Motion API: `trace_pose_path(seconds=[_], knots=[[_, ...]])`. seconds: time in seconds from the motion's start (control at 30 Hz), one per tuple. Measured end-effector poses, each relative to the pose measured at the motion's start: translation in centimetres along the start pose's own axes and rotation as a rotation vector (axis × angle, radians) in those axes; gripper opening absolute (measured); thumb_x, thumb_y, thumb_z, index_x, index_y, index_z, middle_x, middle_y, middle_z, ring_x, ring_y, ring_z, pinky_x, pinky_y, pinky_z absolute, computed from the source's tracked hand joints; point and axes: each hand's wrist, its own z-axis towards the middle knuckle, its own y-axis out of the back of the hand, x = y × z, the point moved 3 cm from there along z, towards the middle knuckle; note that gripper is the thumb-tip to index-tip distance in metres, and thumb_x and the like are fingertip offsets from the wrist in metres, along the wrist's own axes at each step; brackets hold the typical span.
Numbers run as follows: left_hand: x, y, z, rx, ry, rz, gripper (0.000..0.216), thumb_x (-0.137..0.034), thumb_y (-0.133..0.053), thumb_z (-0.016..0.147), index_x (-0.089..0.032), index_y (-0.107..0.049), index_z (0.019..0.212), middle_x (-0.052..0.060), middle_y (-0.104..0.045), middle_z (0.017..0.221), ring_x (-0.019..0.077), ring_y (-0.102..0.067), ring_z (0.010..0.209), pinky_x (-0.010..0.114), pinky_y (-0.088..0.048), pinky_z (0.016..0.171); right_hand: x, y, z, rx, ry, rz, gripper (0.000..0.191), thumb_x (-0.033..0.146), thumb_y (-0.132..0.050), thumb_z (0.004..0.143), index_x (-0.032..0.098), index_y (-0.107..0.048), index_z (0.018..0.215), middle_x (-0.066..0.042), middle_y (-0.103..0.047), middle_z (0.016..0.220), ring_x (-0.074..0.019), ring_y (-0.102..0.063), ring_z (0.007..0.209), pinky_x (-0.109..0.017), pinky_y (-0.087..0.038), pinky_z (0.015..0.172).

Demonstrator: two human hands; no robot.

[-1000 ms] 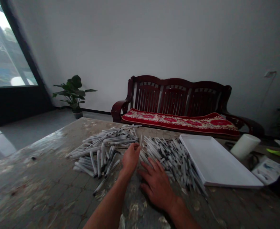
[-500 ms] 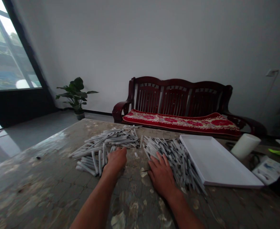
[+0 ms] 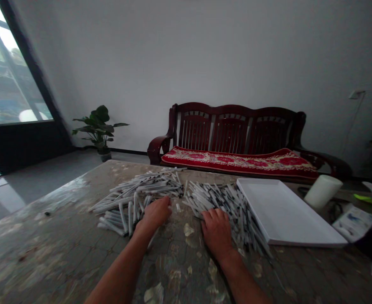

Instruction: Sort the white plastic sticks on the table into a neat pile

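Note:
Slim whitish pens, some with dark ends, lie in two heaps on the table. My left hand (image 3: 156, 214) is closed beside the right edge of the left heap (image 3: 148, 185). A pale pen shows in part at its fingertips and below the wrist; the fist hides the rest. My right hand (image 3: 217, 230) rests at the near left edge of the right heap (image 3: 230, 202), fingers bent and drawn together. What lies under those fingers is hidden. Between the hands sits a short white piece (image 3: 178, 207), touched by neither.
A shallow white tray (image 3: 294, 215) stands right of the right heap. Beyond it are a white roll (image 3: 323, 192) and a small printed box (image 3: 354, 221). A dark wooden bench (image 3: 230, 131) with a red cover stands behind the table, and a potted plant (image 3: 100, 126) at left.
My right hand's fingers, spread flat over the right heap before, are now curled in at its near edge. My left hand has shifted slightly away from the left heap. The view has moved a little.

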Motion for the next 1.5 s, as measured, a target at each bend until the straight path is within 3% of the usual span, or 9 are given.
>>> trace_pose_path(seconds=[0.13,0.23,0.43,0.6,0.77,0.87,1.07,1.23,1.5], knots=[[-2.8,-1.1,1.0,-0.005,-0.050,-0.798,0.024,-0.021,-0.062,0.069,-0.018,-0.073,0.090,-0.001,-0.060,0.059,0.0164,-0.059,0.061,0.024,-0.041,0.058,-0.4,1.3,-0.3,-0.075,-0.033,0.085,0.020,0.022,-0.049,0.095,0.025,-0.068,0.101,-0.006,-0.068,0.093,-0.0246,-0.055,0.092,-0.037,-0.035,0.083],[-4.6,-3.3,0.7,0.103,0.097,-1.352,0.032,-0.029,-0.071,0.063,-0.016,-0.071,0.093,-0.005,-0.055,0.056,0.0095,-0.051,0.051,0.020,-0.036,0.051,-0.7,2.1,-0.7,-0.070,-0.066,0.147,0.026,0.027,-0.043,0.099,0.024,-0.068,0.094,-0.005,-0.068,0.088,-0.0224,-0.056,0.089,-0.033,-0.034,0.082],[-5.1,-7.0,-0.3,-0.096,0.218,-1.831,0.042,-0.026,-0.084,0.051,-0.016,-0.067,0.088,-0.007,-0.056,0.059,0.0046,-0.049,0.050,0.017,-0.040,0.051,-2.0,2.8,-1.5,-0.054,-0.168,0.309,0.045,0.032,-0.028,0.104,0.023,-0.063,0.078,-0.002,-0.067,0.076,-0.0176,-0.058,0.078,-0.026,-0.034,0.073],[-4.8,-7.9,-0.3,-0.149,0.206,-2.003,0.043,-0.022,-0.086,0.054,-0.017,-0.065,0.091,-0.006,-0.060,0.063,0.0048,-0.054,0.054,0.016,-0.046,0.055,-1.7,3.1,-1.3,-0.027,-0.150,0.227,0.042,0.037,-0.032,0.103,0.023,-0.060,0.075,-0.003,-0.066,0.075,-0.0189,-0.059,0.078,-0.027,-0.034,0.072],[-5.2,-8.0,0.0,-0.090,0.240,-2.115,0.033,-0.012,-0.081,0.065,-0.017,-0.064,0.092,-0.004,-0.063,0.066,0.0052,-0.058,0.054,0.016,-0.049,0.056,-2.3,2.8,-1.4,-0.082,-0.270,0.189,0.034,0.042,-0.036,0.101,0.021,-0.062,0.097,-0.005,-0.068,0.087,-0.0196,-0.062,0.082,-0.027,-0.035,0.070],[-5.6,-8.2,0.0,-0.078,0.267,-2.150,0.029,-0.010,-0.079,0.069,-0.018,-0.063,0.092,-0.004,-0.064,0.067,0.0053,-0.059,0.054,0.015,-0.051,0.056,-2.8,2.2,-1.5,-0.010,-0.316,0.214,0.038,0.044,-0.034,0.101,0.022,-0.062,0.086,-0.003,-0.067,0.076,-0.0182,-0.061,0.072,-0.027,-0.032,0.063],[-7.7,-8.7,-1.0,0.110,0.111,-2.022,0.038,-0.031,-0.089,0.061,-0.015,-0.069,0.089,0.001,-0.070,0.079,0.0061,-0.061,0.058,0.016,-0.050,0.055,-3.0,1.5,-1.3,0.037,-0.369,0.553,0.038,0.046,-0.038,0.097,0.022,-0.058,0.076,0.000,-0.062,0.066,-0.0148,-0.056,0.062,-0.023,-0.034,0.059],[-8.6,-8.8,-1.7,0.167,0.081,-1.925,0.051,-0.044,-0.093,0.046,-0.013,-0.069,0.079,-0.002,-0.065,0.066,0.0092,-0.062,0.059,0.018,-0.050,0.054,-3.3,1.3,-1.3,0.055,-0.475,0.762,0.043,0.051,-0.035,0.097,0.022,-0.059,0.074,0.003,-0.053,0.055,-0.0147,-0.051,0.052,-0.024,-0.034,0.052],[-8.8,-9.2,-1.7,0.101,0.119,-1.890,0.050,-0.050,-0.090,0.047,-0.014,-0.062,0.068,0.000,-0.067,0.064,0.0101,-0.063,0.055,0.020,-0.050,0.052,-3.6,2.0,-0.7,0.004,-0.408,0.642,0.031,0.042,-0.046,0.089,0.023,-0.066,0.077,-0.001,-0.068,0.067,-0.0173,-0.062,0.063,-0.025,-0.042,0.061]])
